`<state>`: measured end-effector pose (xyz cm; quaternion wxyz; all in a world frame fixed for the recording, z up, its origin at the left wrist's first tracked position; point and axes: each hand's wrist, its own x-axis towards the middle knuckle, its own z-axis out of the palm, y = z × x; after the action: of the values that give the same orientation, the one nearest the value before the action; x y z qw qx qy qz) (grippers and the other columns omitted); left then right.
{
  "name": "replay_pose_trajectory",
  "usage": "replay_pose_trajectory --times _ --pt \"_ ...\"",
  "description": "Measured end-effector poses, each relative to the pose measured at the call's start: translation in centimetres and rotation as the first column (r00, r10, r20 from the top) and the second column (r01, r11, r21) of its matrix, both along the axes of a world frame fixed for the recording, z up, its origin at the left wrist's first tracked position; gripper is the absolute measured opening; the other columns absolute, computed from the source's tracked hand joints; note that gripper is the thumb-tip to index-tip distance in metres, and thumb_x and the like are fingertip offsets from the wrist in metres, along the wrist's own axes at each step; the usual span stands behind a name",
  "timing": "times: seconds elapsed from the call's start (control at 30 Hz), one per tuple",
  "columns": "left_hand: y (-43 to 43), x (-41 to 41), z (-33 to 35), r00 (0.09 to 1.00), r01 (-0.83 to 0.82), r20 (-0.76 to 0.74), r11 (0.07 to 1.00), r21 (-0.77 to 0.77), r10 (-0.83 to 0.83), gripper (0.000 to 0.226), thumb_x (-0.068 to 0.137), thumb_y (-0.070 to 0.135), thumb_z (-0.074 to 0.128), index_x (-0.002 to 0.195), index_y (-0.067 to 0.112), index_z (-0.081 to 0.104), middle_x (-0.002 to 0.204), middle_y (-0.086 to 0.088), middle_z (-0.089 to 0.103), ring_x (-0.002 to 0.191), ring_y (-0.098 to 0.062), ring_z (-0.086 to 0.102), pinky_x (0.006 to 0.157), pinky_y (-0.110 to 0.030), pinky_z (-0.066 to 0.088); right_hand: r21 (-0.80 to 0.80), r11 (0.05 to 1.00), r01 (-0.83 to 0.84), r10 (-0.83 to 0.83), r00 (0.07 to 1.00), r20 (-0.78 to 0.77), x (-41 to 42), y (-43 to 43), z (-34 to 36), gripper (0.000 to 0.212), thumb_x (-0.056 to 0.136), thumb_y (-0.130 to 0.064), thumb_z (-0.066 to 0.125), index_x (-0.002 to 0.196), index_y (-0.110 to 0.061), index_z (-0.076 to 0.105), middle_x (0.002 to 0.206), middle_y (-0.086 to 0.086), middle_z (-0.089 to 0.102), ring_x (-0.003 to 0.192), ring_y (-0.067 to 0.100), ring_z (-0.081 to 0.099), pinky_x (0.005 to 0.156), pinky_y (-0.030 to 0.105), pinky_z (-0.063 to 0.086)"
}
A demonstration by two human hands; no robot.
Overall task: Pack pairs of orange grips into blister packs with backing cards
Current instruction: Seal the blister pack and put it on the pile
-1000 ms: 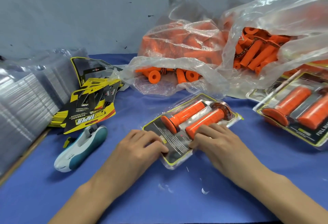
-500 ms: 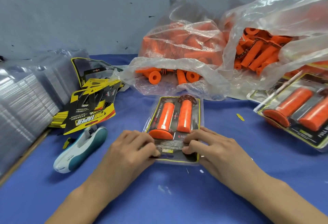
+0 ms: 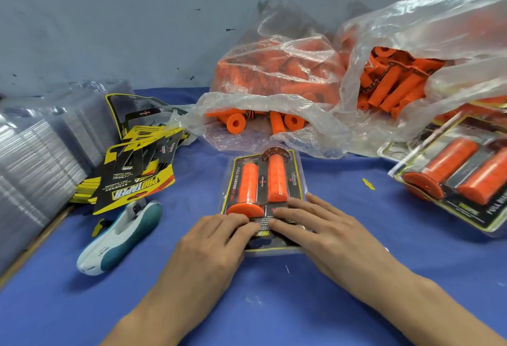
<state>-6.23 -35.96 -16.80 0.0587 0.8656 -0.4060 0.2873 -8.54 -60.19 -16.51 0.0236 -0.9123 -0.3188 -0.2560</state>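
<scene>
Both hands pressing blister pack's near end, grips beyond fingertips

Left hand, right hand: makes two. Centre pack, right pack: two filled. Left bag, right bag: two. Tape dispenser: one.

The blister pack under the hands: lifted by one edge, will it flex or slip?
Likely slippery: the blister pack has a glossy clear shell. Probably flexes at its thin border, though the backing card should stiffen it. Unlikely to roll: the orange grips sit in pockets.
</scene>
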Motion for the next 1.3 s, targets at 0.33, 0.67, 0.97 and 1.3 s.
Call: replay_pose_trajectory --times 0.33,0.67,0.97,1.3 --pt "1.5 1.0 0.7 0.999 0.034 0.013 0.999 0.018 -0.035 0.030 0.086 0.011 0.058 0.110 0.022 0.073 0.095 0.006 0.067 0.082 -0.021 0.063 0.082 -0.037 0.046 -0.046 0.996 -0.075 0.074 0.997 -0.033 0.3 -2.1 0.8 0.045 0.088 -0.014 0.060 0.131 -0.026 0.062 0.137 -0.014 0.058 0.128 0.010 0.054 0.104 0.042 0.046" --pt "0.8 0.5 1.1 0.994 0.073 0.080 0.997 0.035 -0.075 0.018 0.090 0.010 0.060 0.102 0.016 0.072 0.088 0.000 0.062 0.079 -0.023 0.059 0.087 -0.037 0.045 -0.041 0.994 0.100 -0.104 0.988 -0.113 -0.6 0.1 -0.1 0.053 0.072 -0.028 0.080 0.122 -0.025 0.063 0.123 -0.002 0.064 0.109 0.018 0.065 0.104 0.046 0.046" --pt "0.6 0.2 2.0 0.982 0.187 0.040 0.982 -0.036 -0.186 0.027 0.102 0.020 0.048 0.099 0.014 0.074 0.092 -0.001 0.064 0.084 -0.019 0.055 0.083 -0.029 0.044 0.043 0.997 -0.071 0.074 0.995 -0.061 0.1 -2.3 0.6 0.044 0.093 -0.006 0.056 0.135 -0.016 0.059 0.141 -0.006 0.055 0.131 0.011 0.051 0.107 0.034 0.043" --pt "-0.6 -0.2 1.6 0.991 0.120 0.049 0.993 0.024 -0.121 0.013 0.092 0.006 0.058 0.086 0.015 0.065 0.080 -0.002 0.054 0.068 -0.023 0.050 0.058 -0.033 0.044 0.172 0.980 -0.100 0.084 0.991 0.100 -1.0 1.8 0.3 0.020 0.094 -0.024 0.056 0.108 -0.019 0.069 0.106 -0.003 0.065 0.086 0.018 0.062 0.084 0.034 0.051"
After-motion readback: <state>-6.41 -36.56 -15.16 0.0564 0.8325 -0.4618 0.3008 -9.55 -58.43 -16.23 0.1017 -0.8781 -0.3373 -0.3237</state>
